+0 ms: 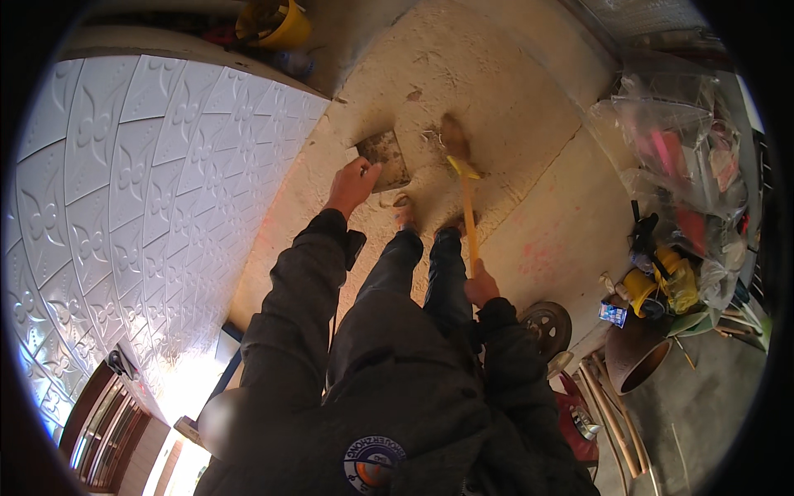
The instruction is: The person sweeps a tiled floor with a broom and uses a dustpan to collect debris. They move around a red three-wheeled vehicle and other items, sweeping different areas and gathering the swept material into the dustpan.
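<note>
My left hand [355,186] is closed at the near left side of a dirty, square dustpan [388,158]; its handle is hidden by my fingers. The pan lies low over the concrete floor, just ahead of my feet. In my right hand [482,286] is the wooden handle of a broom [470,217], gripped near its end. A yellow band joins the handle to the brown broom head [456,139], which rests on the floor right of the pan. A little loose debris [431,134] lies between pan and broom head.
A white embossed tile wall [155,155] runs along the left. A yellow bucket [279,28] stands beyond its far end. To the right are clear plastic bags [676,142], a brown pot [639,353], a wheel [546,328] and wooden poles [611,415].
</note>
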The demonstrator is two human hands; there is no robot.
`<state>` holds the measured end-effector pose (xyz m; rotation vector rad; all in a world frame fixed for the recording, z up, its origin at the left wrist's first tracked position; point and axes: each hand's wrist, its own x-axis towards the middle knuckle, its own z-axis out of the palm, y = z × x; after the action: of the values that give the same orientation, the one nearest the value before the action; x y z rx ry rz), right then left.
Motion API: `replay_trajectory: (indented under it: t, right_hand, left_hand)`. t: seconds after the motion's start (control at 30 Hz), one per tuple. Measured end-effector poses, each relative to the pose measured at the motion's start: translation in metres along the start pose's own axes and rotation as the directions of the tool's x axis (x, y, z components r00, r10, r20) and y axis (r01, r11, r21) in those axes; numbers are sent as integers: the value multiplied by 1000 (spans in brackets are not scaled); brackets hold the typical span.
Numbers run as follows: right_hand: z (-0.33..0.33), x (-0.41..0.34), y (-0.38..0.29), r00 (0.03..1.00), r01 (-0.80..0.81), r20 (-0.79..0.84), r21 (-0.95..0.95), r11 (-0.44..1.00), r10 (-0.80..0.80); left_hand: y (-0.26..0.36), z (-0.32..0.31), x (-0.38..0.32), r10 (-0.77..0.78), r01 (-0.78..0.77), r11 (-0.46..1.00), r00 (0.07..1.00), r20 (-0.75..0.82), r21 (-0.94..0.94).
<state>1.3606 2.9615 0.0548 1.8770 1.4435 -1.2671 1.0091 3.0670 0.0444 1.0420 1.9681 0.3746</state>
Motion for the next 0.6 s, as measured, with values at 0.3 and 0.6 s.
replay_trajectory:
  t: [0.3, 0.6]
  right_hand:
    - [-28, -50, 0, 980, 186, 71, 17, 982, -186]
    - [-80, -96, 75, 996, 92, 7, 157, 983, -94]
  left_hand:
    - [-9, 3, 23, -94, 93, 996, 991, -96, -15]
    - [-25, -2, -4, -124, 124, 967, 992, -13, 223]
